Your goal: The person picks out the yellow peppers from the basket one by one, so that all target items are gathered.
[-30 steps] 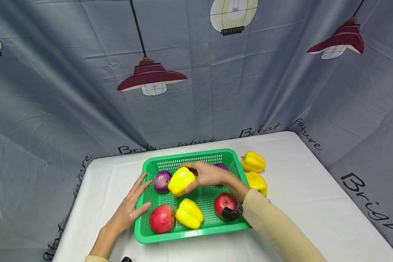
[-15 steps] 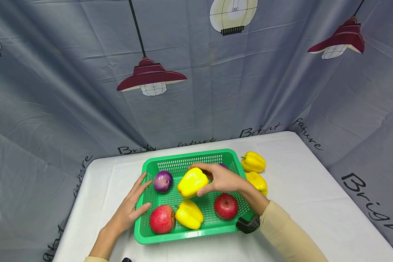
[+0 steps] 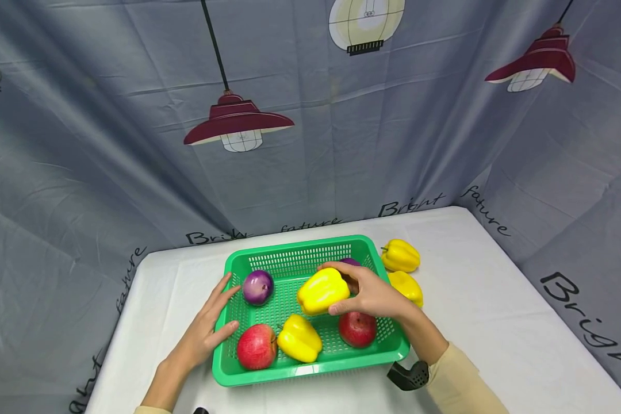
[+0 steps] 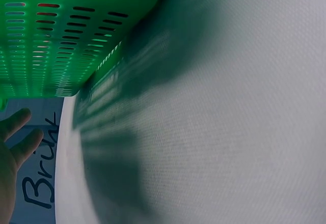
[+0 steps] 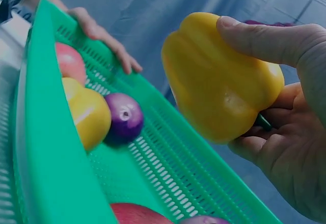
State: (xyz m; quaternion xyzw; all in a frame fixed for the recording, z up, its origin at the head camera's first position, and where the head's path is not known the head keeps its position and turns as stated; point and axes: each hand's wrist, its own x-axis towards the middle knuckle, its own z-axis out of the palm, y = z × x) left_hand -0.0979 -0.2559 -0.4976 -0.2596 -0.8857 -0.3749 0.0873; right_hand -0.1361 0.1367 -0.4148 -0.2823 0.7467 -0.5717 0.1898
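My right hand (image 3: 376,294) grips a yellow bell pepper (image 3: 322,291), thumb on one side and fingers on the other. It holds the pepper above the green basket (image 3: 310,371). In the right wrist view the held pepper (image 5: 214,81) hangs over the basket's long wall, its green stem toward the palm. My left hand (image 3: 203,328) rests along the basket's left rim, fingers spread and fairly straight. Inside the basket lie another yellow bell pepper (image 3: 300,339), a red apple (image 3: 256,347) at the front left, a second apple (image 3: 358,331) and a round purple vegetable (image 3: 257,287).
Partly behind my right hand, another purple piece (image 3: 350,261) sits at the basket's back right. Outside its right wall, two more yellow peppers, a rear one (image 3: 401,256) and a nearer one (image 3: 407,289), lie on the white table (image 3: 471,310). A grey-blue curtain (image 3: 310,161) stands behind.
My right hand has carried the yellow bell pepper rightward across the basket, away from the left purple vegetable and toward the right apple. The left hand stays at the rim.
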